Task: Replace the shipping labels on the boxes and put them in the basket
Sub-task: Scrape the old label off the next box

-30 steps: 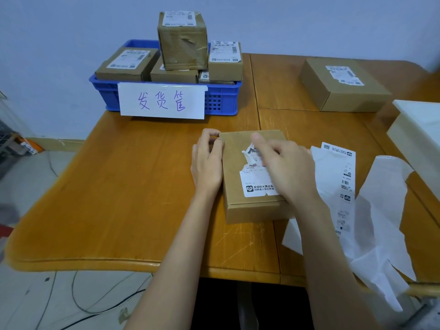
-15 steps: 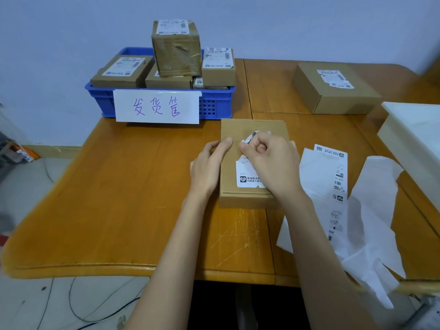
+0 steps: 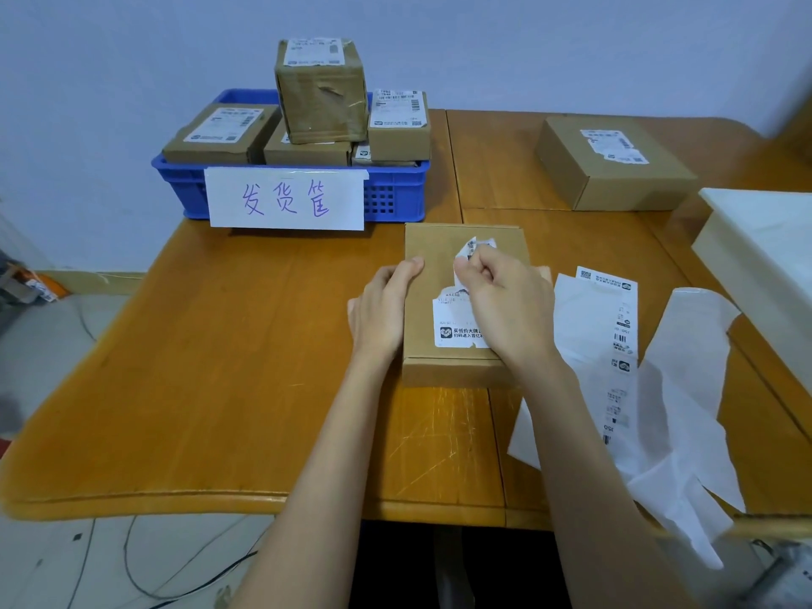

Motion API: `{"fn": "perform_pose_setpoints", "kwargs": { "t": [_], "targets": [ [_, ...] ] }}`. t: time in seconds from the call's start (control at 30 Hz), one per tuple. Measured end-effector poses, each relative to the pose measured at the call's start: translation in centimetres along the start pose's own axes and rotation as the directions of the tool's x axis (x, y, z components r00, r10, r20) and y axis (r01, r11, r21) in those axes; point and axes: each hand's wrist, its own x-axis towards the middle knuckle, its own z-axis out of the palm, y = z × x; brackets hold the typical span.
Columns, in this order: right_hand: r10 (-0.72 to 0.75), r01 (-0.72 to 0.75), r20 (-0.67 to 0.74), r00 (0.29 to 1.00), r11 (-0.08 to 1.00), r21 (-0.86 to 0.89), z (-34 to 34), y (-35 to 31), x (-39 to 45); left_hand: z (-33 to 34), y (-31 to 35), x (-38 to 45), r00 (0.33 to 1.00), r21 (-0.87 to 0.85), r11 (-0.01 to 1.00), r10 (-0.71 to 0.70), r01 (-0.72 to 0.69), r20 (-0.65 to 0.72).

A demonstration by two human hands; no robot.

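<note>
Right hand (image 3: 505, 305) pinches torn label (image 3: 465, 261) on box (image 3: 422, 345).

Right hand (image 3: 505, 301) covers much of torn white shipping label (image 3: 457, 334) on brown cardboard box (image 3: 439, 367); print cut off. White plastic bin (image 3: 764, 257) cropped at right edge. Small print on loose white label strip (image 3: 615, 327) unreadable.

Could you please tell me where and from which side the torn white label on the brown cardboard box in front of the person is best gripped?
Probably at the lifted, curled flap at the far end of the torn white label, coming from above. That part stands off the brown cardboard box, while the near part lies stuck flat. The right hand pinches there now.
</note>
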Motion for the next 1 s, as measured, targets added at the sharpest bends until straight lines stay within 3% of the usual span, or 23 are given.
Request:
{"fn": "perform_pose_setpoints", "kwargs": {
  "t": [0.13, 0.27, 0.47, 0.57, 0.77, 1.0],
  "targets": [
    [0.089, -0.089, -0.021, 0.996, 0.996, 0.005, -0.2, -0.8, -0.1, 0.3, 0.0, -0.3, 1.000, 0.012, 1.000, 0.007, -0.006, -0.021],
    [0.072, -0.085, -0.125, 0.990, 0.991, -0.105, 0.6, -0.6, 0.3, 0.4, 0.0, -0.4, 0.999, 0.018, 1.000, 0.003, -0.003, -0.036],
    [0.126, -0.121, -0.166, 0.978, 0.992, 0.040, -0.3, 1.4, -0.2, 0.5, 0.2, -0.4, 0.999, 0.027, 1.000, -0.005, 0.007, -0.052],
    [0.140, -0.130, -0.146, 0.979, 0.988, 0.081, -1.0, 1.2, -0.3, 0.5, -0.1, -0.5, 0.998, 0.013, 1.000, -0.005, 0.006, -0.060],
    [0.104, -0.112, -0.073, 0.992, 0.988, -0.105, 0.4, -0.3, 0.6, 0.5, 0.1, -0.9, 0.998, 0.004, 1.000, -0.014, 0.014, -0.061],
    [0.064, -0.060, -0.078, 0.995, 0.997, 0.056, 0.4, 0.5, 0.1, 0.8, 0.3, -0.8, 0.998, 0.042, 0.999, 0.033, -0.031, -0.049]
  ]
}}
